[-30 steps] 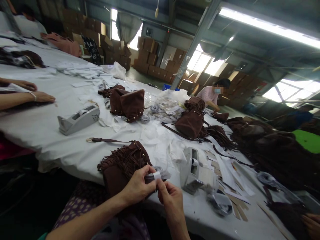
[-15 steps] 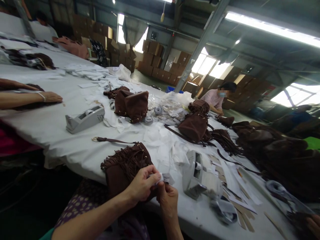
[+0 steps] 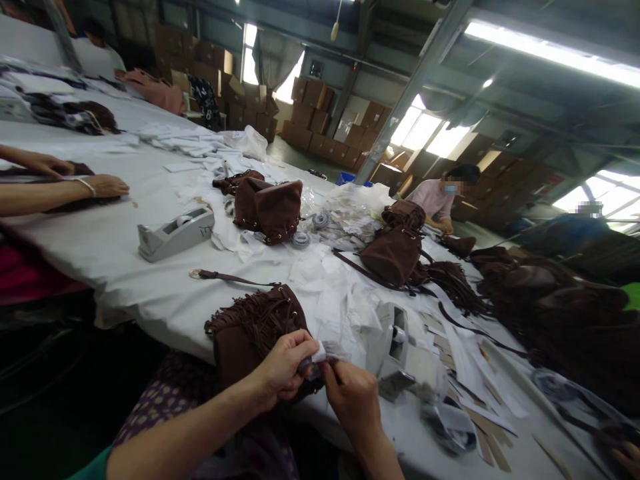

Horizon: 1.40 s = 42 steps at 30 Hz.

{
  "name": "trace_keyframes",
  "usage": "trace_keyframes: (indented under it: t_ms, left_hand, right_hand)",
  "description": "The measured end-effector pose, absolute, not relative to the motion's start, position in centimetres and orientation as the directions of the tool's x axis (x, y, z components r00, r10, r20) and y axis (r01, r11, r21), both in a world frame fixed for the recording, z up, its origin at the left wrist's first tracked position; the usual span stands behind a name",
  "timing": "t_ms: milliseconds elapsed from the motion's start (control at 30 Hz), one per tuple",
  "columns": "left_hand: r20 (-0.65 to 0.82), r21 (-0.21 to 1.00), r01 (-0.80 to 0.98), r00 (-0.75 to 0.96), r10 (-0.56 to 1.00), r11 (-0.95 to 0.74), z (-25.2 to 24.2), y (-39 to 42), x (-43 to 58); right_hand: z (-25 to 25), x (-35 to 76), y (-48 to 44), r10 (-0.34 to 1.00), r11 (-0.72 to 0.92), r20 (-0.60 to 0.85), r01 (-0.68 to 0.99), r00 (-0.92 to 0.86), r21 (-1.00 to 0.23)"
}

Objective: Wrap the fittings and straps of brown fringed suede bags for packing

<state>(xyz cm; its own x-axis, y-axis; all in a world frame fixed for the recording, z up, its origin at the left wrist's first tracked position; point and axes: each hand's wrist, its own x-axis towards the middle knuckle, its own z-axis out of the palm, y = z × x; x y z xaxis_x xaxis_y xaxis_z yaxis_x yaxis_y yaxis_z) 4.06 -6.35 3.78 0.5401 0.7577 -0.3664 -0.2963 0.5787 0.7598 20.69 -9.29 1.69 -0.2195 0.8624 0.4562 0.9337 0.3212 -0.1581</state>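
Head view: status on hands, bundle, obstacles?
Left hand gripping white-banded grey bundle; right hand pinching its near edge. Fringed bag at table edge, partly behind left hand. Nearer tape dispenser beyond right hand, not between hands.

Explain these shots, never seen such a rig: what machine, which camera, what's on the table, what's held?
No machine: a person works with bare hands. Every picture comes from one camera worn on their head, facing forward and down. The left hand holds a grey bundle with a white band; the right hand has its fingers at it, grip unclear. Beside them, at the near edge of the table, is a fringed bag. More bags, two tape dispensers and strips lie there too. The far-left hands are a co-worker's.
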Motion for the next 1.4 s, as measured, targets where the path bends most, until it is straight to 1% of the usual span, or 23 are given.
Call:
trace_keyframes:
  t_ms: [67,133,233,300,367,433,467,533,567,633,700,800,867,900,967,1000,1033,1100,1167,1233,1300,1333,1400]
  left_hand:
    - [-0.379,0.757,-0.299,0.523,0.763,0.581,3.6,-6.3,4.1]
    - [-0.401,0.741,-0.308,0.509,0.762,0.597,3.4,-6.3,4.0]
    - [-0.441,0.728,-0.285,0.502,0.744,0.623,2.9,-6.4,4.2]
    - [-0.453,0.733,-0.252,0.512,0.730,0.632,2.7,-6.7,4.5]
    - [-0.438,0.757,-0.208,0.543,0.716,0.620,2.9,-7.0,4.7]
    - [-0.378,0.825,-0.133,0.595,0.710,0.550,3.4,-7.0,4.4]
    - [-0.322,0.878,-0.094,0.610,0.724,0.470,3.8,-6.9,3.9]
    - [-0.153,0.980,-0.021,0.559,0.815,0.198,4.4,-6.1,2.1]
    - [-0.048,0.999,0.033,0.484,0.874,0.037,4.5,-5.6,0.8]
    - [0.140,0.958,0.205,0.275,0.951,-0.200,4.1,-4.5,-2.1]
    - [0.191,0.900,0.375,0.125,0.974,-0.224,3.0,-3.8,-4.8]
    - [0.100,0.878,0.462,0.076,0.992,-0.124,0.5,-4.6,-7.0]
    - [0.058,0.910,0.409,0.055,0.997,-0.075,-1.2,-5.7,-7.0]
    - [0.023,0.939,0.342,0.034,0.999,-0.034,-2.0,-6.1,-6.8]
    - [-0.114,0.985,0.130,-0.031,0.993,0.117,-3.2,-6.5,-6.3]
    - [-0.212,0.977,-0.009,-0.071,0.975,0.212,-3.6,-6.4,-6.3]
    - [-0.314,0.942,-0.158,-0.108,0.943,0.296,-3.9,-6.0,-6.3]
    - [-0.479,0.822,-0.414,-0.133,0.868,0.390,-4.2,-4.7,-6.7]
    - [-0.567,0.699,-0.560,-0.057,0.822,0.444,-4.2,-2.7,-7.0]
    - [-0.620,0.595,-0.616,0.056,0.782,0.516,-4.3,-0.4,-7.0]
    - [-0.659,0.541,-0.626,0.098,0.745,0.561,-4.6,1.9,-6.5]
    - [-0.660,0.555,-0.623,0.073,0.748,0.551,-4.9,3.0,-6.2]
    - [-0.617,0.636,-0.601,-0.019,0.786,0.485,-5.5,5.0,-5.7]
  right_hand:
    - [2.0,20.2,-9.5,0.840,0.264,0.516,0.957,-0.166,-0.122]
    - [2.4,19.6,-9.6,0.801,0.227,0.588,0.966,-0.113,-0.125]
    - [2.8,18.9,-9.3,0.731,0.274,0.666,0.957,-0.147,-0.091]
    - [2.8,18.7,-8.8,0.727,0.374,0.635,0.926,-0.259,-0.050]
    - [2.2,18.9,-8.2,0.757,0.464,0.545,0.884,-0.362,-0.058]
    - [1.2,19.4,-7.6,0.789,0.489,0.472,0.867,-0.394,-0.094]
    - [0.7,19.9,-7.4,0.809,0.472,0.448,0.875,-0.381,-0.110]
    - [-0.2,21.0,-6.7,0.844,0.422,0.418,0.896,-0.335,-0.135]
    - [-0.4,21.6,-6.3,0.864,0.390,0.403,0.907,-0.301,-0.158]
    - [-0.4,22.8,-5.2,0.918,0.286,0.345,0.929,-0.196,-0.235]
    - [-0.1,23.8,-3.6,0.967,0.128,0.251,0.934,-0.043,-0.334]
    - [0.2,24.0,-0.1,0.973,-0.088,0.153,0.894,0.171,-0.439]
    - [-0.3,23.1,2.2,0.950,-0.132,0.188,0.863,0.251,-0.487]
    - [-0.8,22.4,3.3,0.937,-0.120,0.225,0.853,0.266,-0.509]
    - [-2.0,20.9,4.9,0.928,-0.037,0.294,0.843,0.228,-0.536]
    - [-2.6,20.2,5.5,0.933,0.022,0.313,0.839,0.179,-0.543]
    - [-3.2,19.6,5.9,0.939,0.078,0.322,0.834,0.124,-0.547]
    - [-3.9,19.0,6.4,0.948,0.152,0.316,0.818,0.038,-0.555]
    - [-3.9,18.8,6.4,0.951,0.172,0.308,0.804,0.014,-0.569]
    - [-3.4,18.9,5.8,0.951,0.178,0.308,0.795,0.012,-0.580]
    - [-2.8,18.9,4.7,0.948,0.223,0.319,0.762,-0.024,-0.608]
    - [-2.6,18.8,4.1,0.942,0.261,0.330,0.738,-0.055,-0.622]
    - [-2.7,18.5,3.1,0.926,0.340,0.353,0.697,-0.132,-0.631]
